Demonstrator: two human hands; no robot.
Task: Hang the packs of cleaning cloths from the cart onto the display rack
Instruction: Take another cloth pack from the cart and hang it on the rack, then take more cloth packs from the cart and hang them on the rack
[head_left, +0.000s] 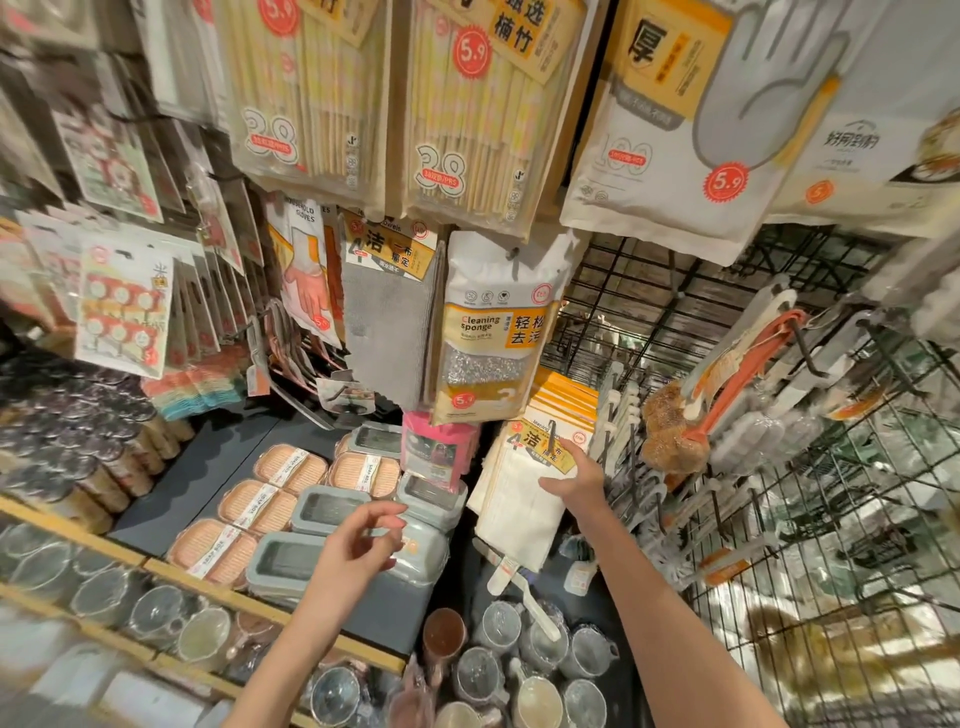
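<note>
White cloth pack (524, 483) on rack hook (552, 431): soft, light, floppy (prob. best held by card header). R hand (574, 480) grips header edge; L hand (358, 545) loosely curled, holding nothing.

The right hand (576, 475) covers part of the white cleaning cloth pack's (514, 499) yellow label. Blurred hanging cards (31, 130) at far left are unreadable; the top edge crops the chopstick packs (311, 88).

White cleaning cloth packs (519, 499) with yellow-orange header cards hang in a row on a wire display rack (649, 322) hook, seemingly slightly tilted.
</note>
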